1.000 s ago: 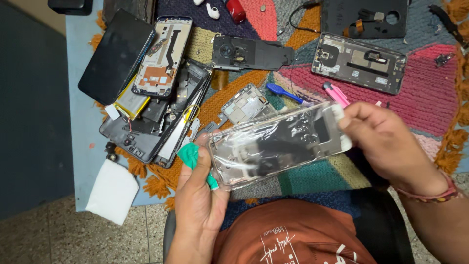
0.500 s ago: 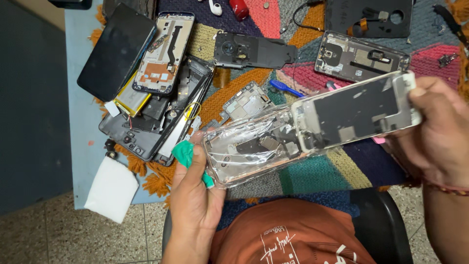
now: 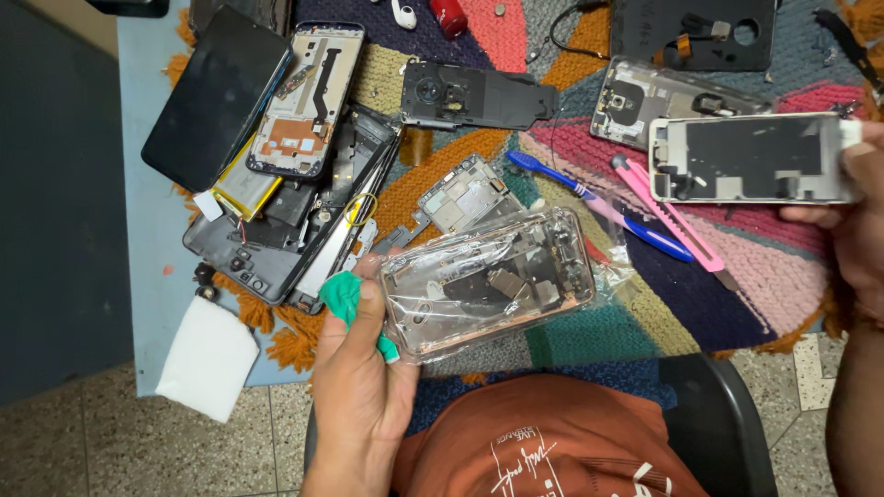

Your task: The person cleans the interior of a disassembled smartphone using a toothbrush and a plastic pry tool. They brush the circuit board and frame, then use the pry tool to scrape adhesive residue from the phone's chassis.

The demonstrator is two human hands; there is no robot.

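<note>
- While it also pinches a green cloth point(image 3: 343, 296), the left hand point(image 3: 364, 387) grips a shiny, see-through phone shell point(image 3: 488, 281) at the bottom middle.
- At the far right, the right hand point(image 3: 861, 216) holds a flat white phone screen point(image 3: 750, 158) by its end.

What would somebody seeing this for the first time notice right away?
Probably the two pieces held apart over the bright multicoloured mat: the left hand grips a phone frame in crinkled clear plastic together with a green pick, and the right hand holds a white-edged screen panel out to the right. Next comes the heap of dismantled phone parts at the mat's left end, with a pink utility knife and blue toothbrush lying between.
</note>
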